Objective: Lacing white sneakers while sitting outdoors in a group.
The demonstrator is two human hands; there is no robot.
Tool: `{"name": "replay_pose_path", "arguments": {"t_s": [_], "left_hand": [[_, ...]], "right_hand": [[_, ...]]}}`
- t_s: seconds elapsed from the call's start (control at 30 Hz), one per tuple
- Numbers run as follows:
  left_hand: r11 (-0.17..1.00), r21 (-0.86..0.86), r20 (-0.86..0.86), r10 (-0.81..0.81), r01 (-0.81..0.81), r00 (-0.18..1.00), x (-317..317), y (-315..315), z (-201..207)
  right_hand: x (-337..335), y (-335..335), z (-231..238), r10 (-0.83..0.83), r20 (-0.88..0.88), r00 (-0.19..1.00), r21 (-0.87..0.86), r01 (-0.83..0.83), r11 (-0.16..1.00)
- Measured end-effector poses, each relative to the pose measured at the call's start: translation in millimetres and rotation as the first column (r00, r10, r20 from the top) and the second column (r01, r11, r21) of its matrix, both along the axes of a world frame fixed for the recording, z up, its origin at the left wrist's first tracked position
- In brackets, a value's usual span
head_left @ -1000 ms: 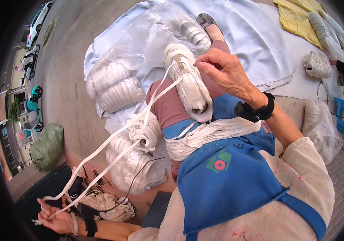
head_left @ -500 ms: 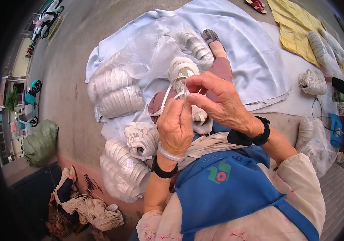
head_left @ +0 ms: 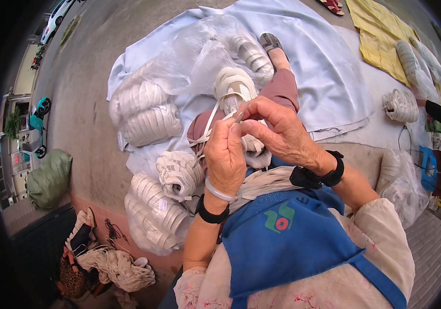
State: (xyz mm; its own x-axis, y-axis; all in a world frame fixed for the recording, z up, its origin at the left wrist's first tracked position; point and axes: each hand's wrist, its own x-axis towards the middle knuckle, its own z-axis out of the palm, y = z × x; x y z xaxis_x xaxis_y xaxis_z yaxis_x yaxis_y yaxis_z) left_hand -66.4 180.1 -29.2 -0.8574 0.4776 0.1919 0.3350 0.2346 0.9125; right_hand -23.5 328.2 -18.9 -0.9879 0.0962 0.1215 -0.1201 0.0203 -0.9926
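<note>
A white and beige shoe upper (head_left: 235, 85) lies between my knees, toe pointing away from me. Thin white shoelaces (head_left: 211, 122) loop from it toward my fingers. My left hand (head_left: 225, 159) is closed, thumb and finger pinching a lace just in front of the shoe upper. Against its fingertips, my right hand (head_left: 282, 131) pinches the lace too, its other fingers curled; the exact hold is partly hidden by the fingers. Across my lap, above the blue apron (head_left: 287, 232), rests a bunch of off-white laces (head_left: 266, 183).
Bagged stacks of white shoe uppers (head_left: 145, 113) lie on the pale blue cloth (head_left: 323, 67). A loose roll of uppers (head_left: 179, 172) and another bag (head_left: 156, 216) sit by my left arm. At right are a coiled bundle (head_left: 400, 105) and a blue stool (head_left: 428, 167). Another person (head_left: 73, 273) sits lower left.
My hands stay together with the lace between their fingertips, shifting only slightly. The lace loops between the hands and the shoe have changed shape. The whole view has shifted a little.
</note>
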Motion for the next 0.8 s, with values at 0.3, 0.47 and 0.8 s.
{"name": "replay_pose_path", "arguments": {"t_s": [0.3, 0.47, 0.8], "left_hand": [[0.994, -0.105, 0.039, -0.006, 0.01, 0.999, 1, -12, 4], [0.813, 0.161, -0.055, 0.573, -0.559, 0.817, -50, -121, 30], [0.583, -0.132, -0.56, 0.623, -0.802, 0.545, -75, -222, 79]], "right_hand": [[-1, 11, 0, -0.158, -0.14, 0.977, -0.091, 0.146, 0.985], [58, 155, 38, -0.38, -0.122, 0.917, -0.721, 0.181, 0.668], [133, 257, 36, -0.878, 0.003, 0.478, -0.158, 0.867, 0.472]]}}
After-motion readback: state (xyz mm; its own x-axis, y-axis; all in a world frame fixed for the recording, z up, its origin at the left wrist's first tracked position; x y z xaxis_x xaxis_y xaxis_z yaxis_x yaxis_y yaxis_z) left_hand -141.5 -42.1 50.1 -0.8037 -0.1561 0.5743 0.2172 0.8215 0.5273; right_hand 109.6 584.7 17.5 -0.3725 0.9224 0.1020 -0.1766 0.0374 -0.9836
